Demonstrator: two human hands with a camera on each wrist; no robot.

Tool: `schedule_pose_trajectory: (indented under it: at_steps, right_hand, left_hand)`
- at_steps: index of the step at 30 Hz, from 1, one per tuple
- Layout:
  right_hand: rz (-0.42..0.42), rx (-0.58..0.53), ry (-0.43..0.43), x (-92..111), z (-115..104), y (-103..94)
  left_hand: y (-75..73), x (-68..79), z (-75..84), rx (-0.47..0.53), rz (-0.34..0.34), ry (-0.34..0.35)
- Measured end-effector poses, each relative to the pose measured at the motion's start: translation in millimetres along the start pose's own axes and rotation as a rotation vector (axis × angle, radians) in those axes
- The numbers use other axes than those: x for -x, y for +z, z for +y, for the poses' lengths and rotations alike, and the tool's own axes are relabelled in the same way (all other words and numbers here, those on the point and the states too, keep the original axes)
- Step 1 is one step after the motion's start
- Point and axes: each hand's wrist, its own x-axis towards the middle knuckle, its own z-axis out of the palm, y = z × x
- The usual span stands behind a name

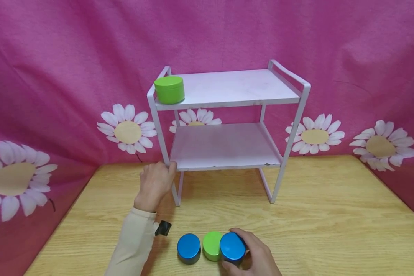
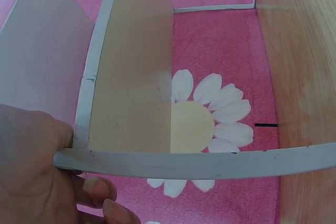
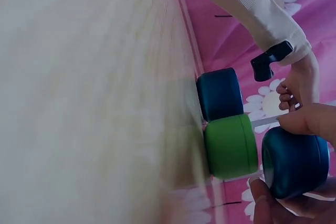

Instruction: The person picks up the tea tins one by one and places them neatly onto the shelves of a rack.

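Note:
My left hand (image 1: 156, 182) grips the front left leg of a white two-tier shelf rack (image 1: 227, 167) at the lower shelf's corner. In the left wrist view, the fingers of that hand (image 2: 31, 166) curl round the metal leg (image 2: 210, 165). With thumb and fingers my right hand (image 1: 257, 255) holds a round blue tin (image 1: 232, 245). The right wrist view shows this blue tin (image 3: 296, 163) raised off the tabletop, beside a green tin (image 3: 231, 146) standing on it. A second blue tin (image 1: 189, 248) stands left of the green tin (image 1: 212, 245).
Another green tin (image 1: 170, 90) sits at the left front corner of the rack's upper shelf (image 1: 231, 86). The wooden table (image 1: 331, 214) extends to both sides of the rack. A pink curtain (image 1: 220, 34) with daisies hangs behind. A black device (image 1: 163, 228) is on my left wrist.

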Motion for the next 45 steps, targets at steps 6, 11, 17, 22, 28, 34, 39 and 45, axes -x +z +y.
schedule_pose_trajectory:
  at_steps: [6, 11, 17, 22, 28, 34, 39, 45]
  right_hand:
    - [-0.014, -0.007, -0.001, -6.8, -9.8, -3.8]
    - [-0.042, -0.038, 0.025, -12.0, -15.5, -7.8]
    - [0.026, -0.014, -0.029, -14.7, -25.9, -8.1]
    - [0.075, 0.038, -0.075, -19.5, -41.3, -8.0]
    - [0.168, 0.039, -0.130, -31.5, -60.8, -10.8]
    - [0.262, 0.043, -0.183, -44.2, -80.1, -28.6]
    - [0.327, 0.060, -0.203, -50.6, -93.6, -42.8]
    - [0.427, 0.027, -0.187, -52.5, -110.3, -55.4]
  left_hand:
    - [-0.8, 1.4, -0.3, 0.019, -0.027, -0.015]
    - [-1.2, 1.1, -0.7, 0.014, -0.003, -0.006]
    - [0.2, 0.1, -0.4, 0.005, -0.022, -0.020]
    - [0.8, 1.1, -1.2, -0.004, -0.013, -0.017]
    - [-0.8, 0.4, -1.6, 0.001, 0.010, -0.003]
    - [-1.0, 0.1, -0.8, 0.006, 0.017, 0.010]
    - [-2.0, -0.8, -1.2, -0.007, 0.027, 0.014]
    - [-1.5, -1.1, -1.1, -0.003, 0.014, 0.010]
